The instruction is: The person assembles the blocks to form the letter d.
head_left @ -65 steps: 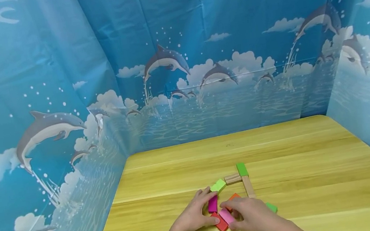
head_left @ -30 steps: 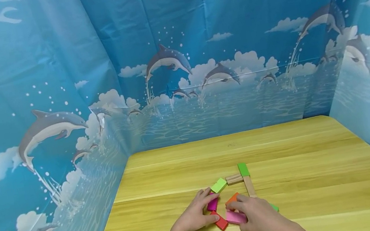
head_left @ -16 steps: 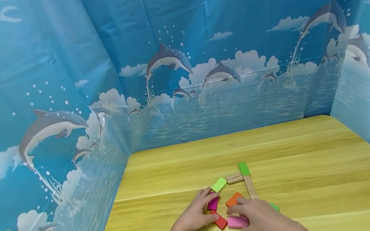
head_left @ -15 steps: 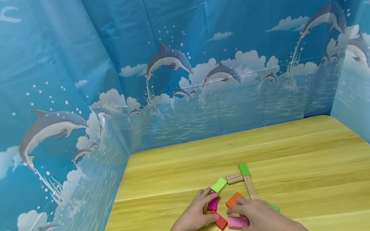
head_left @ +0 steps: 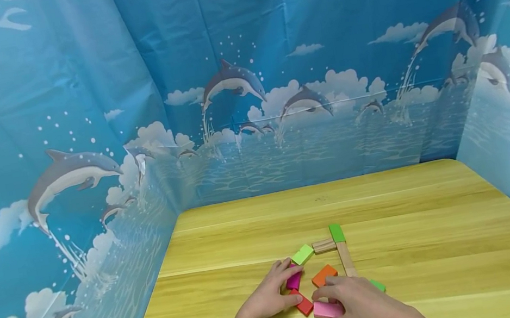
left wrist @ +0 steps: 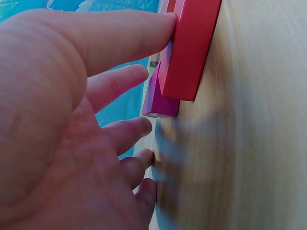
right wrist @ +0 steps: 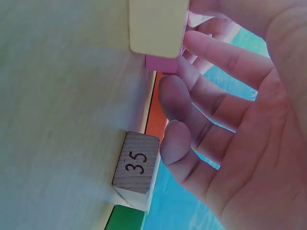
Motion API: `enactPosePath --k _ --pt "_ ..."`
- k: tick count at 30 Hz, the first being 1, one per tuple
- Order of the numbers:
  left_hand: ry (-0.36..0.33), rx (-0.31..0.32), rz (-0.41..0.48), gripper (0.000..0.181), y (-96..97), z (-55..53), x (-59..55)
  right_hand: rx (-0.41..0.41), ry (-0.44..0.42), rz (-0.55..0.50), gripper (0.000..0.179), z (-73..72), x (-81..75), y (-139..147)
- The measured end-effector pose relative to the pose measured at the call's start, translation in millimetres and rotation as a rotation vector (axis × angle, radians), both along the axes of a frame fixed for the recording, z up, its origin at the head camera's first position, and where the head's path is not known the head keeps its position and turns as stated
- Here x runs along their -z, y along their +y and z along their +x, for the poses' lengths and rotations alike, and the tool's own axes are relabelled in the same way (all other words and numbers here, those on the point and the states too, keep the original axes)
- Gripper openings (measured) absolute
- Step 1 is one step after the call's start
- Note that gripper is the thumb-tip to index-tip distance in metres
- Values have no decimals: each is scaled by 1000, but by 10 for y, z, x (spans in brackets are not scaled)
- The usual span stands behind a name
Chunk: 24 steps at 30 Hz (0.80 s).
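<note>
My left hand lies beside a red wooden block, its thumb tip touching that block's side in the left wrist view. The fingers of this hand reach over a magenta block, which stands end to end with the red one. With thumb and fingertips my right hand pinches a pink block that lies crosswise just right of the red block's near end. Part of the pink block is hidden by the hand. Just beyond the right fingers is an orange block.
Lime, plain wood and green blocks run along the far side, with another plain block toward me. A yellow block sits near the right thumb. Another green block shows behind the right hand. Dolphin-print curtains surround the table.
The pink block has turned from slanting alongside the red block to lying crosswise, a little to the right, moved by my right hand. The left hand stays in place.
</note>
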<state>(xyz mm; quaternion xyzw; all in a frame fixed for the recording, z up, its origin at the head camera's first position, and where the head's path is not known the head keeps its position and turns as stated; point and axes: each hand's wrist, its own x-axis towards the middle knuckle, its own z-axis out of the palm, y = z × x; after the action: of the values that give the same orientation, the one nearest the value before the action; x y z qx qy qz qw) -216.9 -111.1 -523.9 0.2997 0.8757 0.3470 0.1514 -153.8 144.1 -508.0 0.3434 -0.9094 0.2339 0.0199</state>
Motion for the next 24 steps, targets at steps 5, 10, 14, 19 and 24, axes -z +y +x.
enactPosePath --k 5,10,14,19,24 --pt "0 -2 -1 60 -5 4 3 -17 -9 -2 44 -1 7 2" --pt "5 -4 -5 61 -10 14 -1 -21 -6 -1 44 -4 15 0" --pt "4 -5 -4 61 -10 23 -12 -23 -5 -3 44 -9 23 0" --pt "-10 -9 3 62 -9 29 -29 -20 15 -4 43 -10 29 4" --pt "-6 -11 2 62 -4 29 -32 -22 16 -8 42 -17 28 12"
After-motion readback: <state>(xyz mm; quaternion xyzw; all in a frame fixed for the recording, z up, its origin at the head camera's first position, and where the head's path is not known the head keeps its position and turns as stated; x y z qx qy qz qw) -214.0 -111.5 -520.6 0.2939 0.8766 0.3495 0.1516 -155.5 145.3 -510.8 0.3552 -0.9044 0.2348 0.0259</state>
